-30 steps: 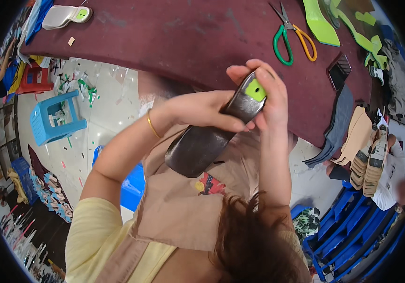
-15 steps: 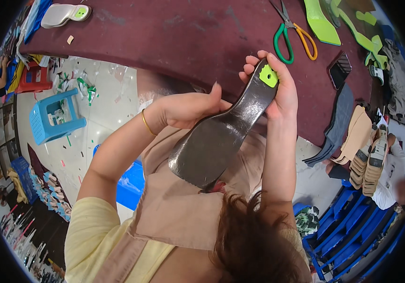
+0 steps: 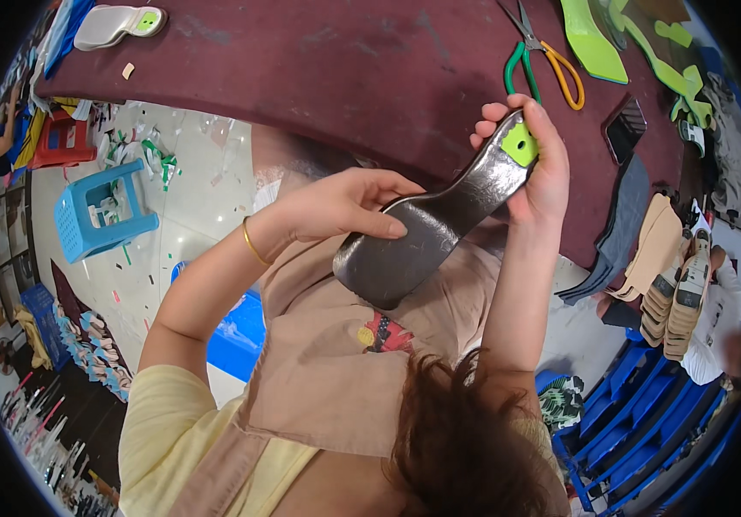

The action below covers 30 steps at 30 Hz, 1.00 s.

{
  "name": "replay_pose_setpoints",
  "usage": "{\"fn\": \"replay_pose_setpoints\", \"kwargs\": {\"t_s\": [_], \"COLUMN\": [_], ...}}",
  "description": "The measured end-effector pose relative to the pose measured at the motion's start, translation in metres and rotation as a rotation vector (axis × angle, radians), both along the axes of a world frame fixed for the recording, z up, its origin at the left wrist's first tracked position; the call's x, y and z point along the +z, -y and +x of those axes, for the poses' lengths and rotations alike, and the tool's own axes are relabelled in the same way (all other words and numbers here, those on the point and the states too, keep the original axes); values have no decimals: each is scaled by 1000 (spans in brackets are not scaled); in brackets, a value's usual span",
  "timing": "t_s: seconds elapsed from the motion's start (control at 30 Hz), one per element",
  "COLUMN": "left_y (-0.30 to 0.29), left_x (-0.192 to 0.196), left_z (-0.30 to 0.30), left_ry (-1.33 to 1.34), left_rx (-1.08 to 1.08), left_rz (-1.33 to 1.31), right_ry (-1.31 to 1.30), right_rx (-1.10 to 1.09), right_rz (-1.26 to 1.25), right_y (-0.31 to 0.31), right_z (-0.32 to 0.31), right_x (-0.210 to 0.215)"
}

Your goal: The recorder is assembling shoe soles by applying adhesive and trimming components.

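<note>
I hold a glossy black shoe insole point(image 3: 439, 228) with a small green patch at its heel end, in front of my chest. My right hand point(image 3: 544, 168) grips the narrow heel end from behind, fingers curled over the top. My left hand point(image 3: 344, 207), a thin gold bangle on its wrist, lies on the wide toe end with the thumb pressed flat on its face. The insole slants from lower left to upper right, just at the edge of the maroon table point(image 3: 301, 69).
On the table lie scissors point(image 3: 543, 65) with green and orange handles, green cut pieces point(image 3: 593, 43), a white insole point(image 3: 116, 24). Dark and tan insoles point(image 3: 646, 246) are stacked at right. A blue stool point(image 3: 99, 211), a red stool point(image 3: 60, 142), blue crates point(image 3: 637, 405), another person point(image 3: 715, 319).
The insole was bent into a curl a second ago; it now lies flat and stretched out. My left hand has slid onto its wide end, and my right hand has risen slightly.
</note>
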<state>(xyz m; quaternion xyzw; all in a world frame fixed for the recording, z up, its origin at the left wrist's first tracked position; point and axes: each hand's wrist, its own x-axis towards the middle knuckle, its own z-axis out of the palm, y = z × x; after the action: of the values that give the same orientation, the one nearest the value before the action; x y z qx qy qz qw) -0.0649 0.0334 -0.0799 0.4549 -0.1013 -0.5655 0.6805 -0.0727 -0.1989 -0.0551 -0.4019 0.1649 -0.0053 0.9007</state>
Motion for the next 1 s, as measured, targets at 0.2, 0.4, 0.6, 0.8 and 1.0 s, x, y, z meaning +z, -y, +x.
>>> {"fn": "replay_pose_setpoints", "kwargs": {"t_s": [0.2, 0.4, 0.6, 0.8, 1.0], "left_y": [-1, -3, 7, 32, 35], "left_x": [-3, -11, -4, -1, 0], "left_z": [-7, -1, 1, 7, 8], "left_ry": [76, -100, -104, -387, -113], "left_rx": [178, 188, 161, -95, 161], "left_rz": [107, 15, -70, -370, -69], "right_ry": [11, 43, 166, 702, 359], "right_rx": [-47, -63, 12, 237, -19], "right_rz": [-77, 8, 78, 438, -222], "right_y": [1, 11, 8, -12, -18], "right_z": [-1, -5, -5, -4, -9], "right_x": [13, 13, 7, -27, -10]}}
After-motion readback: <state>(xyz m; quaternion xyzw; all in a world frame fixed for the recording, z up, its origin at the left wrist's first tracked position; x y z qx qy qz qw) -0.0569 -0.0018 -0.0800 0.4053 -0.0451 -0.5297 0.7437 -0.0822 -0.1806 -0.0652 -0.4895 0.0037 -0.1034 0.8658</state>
